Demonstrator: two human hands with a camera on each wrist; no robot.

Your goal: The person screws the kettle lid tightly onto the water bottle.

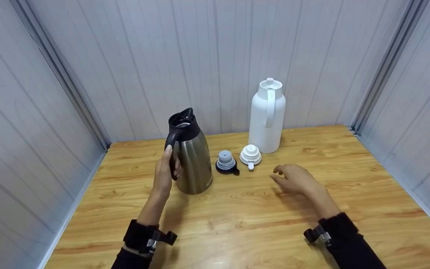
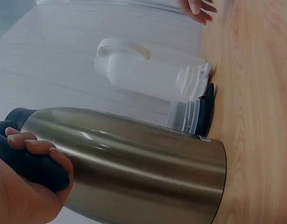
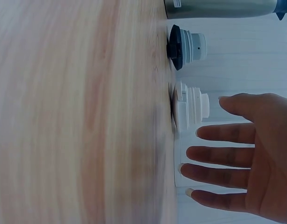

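Your right hand (image 1: 293,179) hovers just above the counter (image 1: 237,224), fingers spread and relaxed, holding nothing; in the right wrist view its fingers (image 3: 223,156) point toward the white lid (image 3: 189,108) without touching it.

Your left hand (image 1: 164,170) is at about the same depth, its fingers wrapped around the black handle (image 1: 170,144) of the steel jug (image 1: 192,157). The jug is tilted, its top leaning to the left, and its mouth is uncovered. In the left wrist view the fingers (image 2: 38,149) curl over the dark handle (image 2: 26,163) beside the shiny body (image 2: 134,158), with the base at the counter.

Just to the right of the jug, a grey-and-black lid (image 1: 226,162) stands on the counter, close to the jug but apart from it. The white lid (image 1: 251,155) sits just beside it, slightly further back, between your right hand and the white jug (image 1: 267,116).

The white jug stands upright behind the two lids, near the back wall (image 1: 200,56), its handle facing you and its mouth uncovered.
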